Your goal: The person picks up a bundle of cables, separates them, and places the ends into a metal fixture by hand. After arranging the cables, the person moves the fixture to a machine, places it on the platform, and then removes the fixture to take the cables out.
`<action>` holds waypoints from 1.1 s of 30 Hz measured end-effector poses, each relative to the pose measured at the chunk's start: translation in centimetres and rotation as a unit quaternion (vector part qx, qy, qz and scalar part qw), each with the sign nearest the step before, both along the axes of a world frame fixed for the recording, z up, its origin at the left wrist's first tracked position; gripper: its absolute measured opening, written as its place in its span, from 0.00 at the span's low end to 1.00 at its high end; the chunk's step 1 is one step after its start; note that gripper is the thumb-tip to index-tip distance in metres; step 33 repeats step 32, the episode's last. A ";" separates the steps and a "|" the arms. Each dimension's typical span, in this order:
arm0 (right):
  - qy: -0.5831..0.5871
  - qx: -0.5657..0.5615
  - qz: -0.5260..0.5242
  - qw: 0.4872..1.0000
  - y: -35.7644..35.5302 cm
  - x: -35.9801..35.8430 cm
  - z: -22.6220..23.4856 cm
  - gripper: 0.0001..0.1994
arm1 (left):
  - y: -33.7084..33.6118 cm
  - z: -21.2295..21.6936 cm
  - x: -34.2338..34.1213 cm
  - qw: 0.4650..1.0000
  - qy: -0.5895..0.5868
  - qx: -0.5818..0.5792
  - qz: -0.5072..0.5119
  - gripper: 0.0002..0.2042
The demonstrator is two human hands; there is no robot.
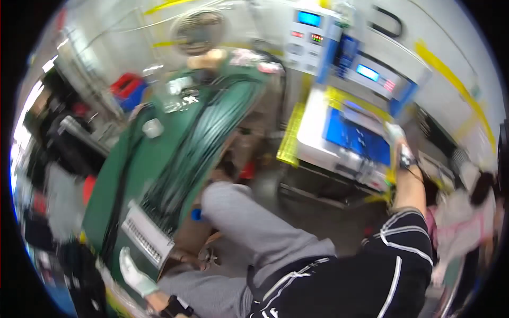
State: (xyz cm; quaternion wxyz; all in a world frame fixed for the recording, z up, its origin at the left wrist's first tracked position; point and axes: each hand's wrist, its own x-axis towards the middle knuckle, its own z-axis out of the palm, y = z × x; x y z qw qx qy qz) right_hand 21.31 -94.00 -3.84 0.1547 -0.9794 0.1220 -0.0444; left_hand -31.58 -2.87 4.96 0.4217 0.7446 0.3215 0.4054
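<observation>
My left hand (135, 276), in a white glove, is at the near end of a green table (175, 119), fingers stretched out and holding nothing. Close to its fingertips stands a white slotted rack (147, 233). Long black cables (204, 143) run along the table from this rack toward the far end. My right hand (396, 137), also gloved in white, reaches out to the right edge of a blue mat (339, 129) on a white bench. A greyish flat piece (366, 114) lies near its fingers. Blur hides whether those fingers hold anything.
Boxy machines with lit screens (310, 40) (379, 77) stand behind the mat. A yellow grid panel (291, 135) borders the bench. A fan (199, 32) is at the far wall. Red and blue bins (127, 90) sit beyond the table's left side. Another person (469, 206) is at the right.
</observation>
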 end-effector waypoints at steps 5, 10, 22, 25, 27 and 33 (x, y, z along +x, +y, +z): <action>-0.015 0.114 -0.080 0.990 -8.1 -3.0 -2.4 0.33 | -3.9 1.1 3.4 0.995 -0.090 -0.039 0.027 0.12; -0.098 0.210 -0.062 0.971 -8.2 -1.9 -4.5 0.40 | -3.9 0.9 2.2 0.989 -0.121 -0.081 0.029 0.12; -0.239 0.330 0.003 0.913 3.2 -5.1 5.9 0.32 | -8.0 0.8 5.3 0.980 -0.098 -0.133 -0.114 0.14; -0.171 0.481 0.201 0.836 19.4 -8.3 14.0 0.26 | -10.3 0.7 6.3 0.974 -0.022 -0.111 -0.197 0.19; -0.124 0.535 0.292 0.783 28.2 -10.8 18.4 0.21 | -12.8 1.0 8.5 0.936 -0.016 -0.168 -0.309 0.26; -0.003 0.442 0.422 0.791 47.9 -12.9 18.9 0.19 | -17.3 3.7 10.1 0.749 -0.103 -0.371 -0.539 0.45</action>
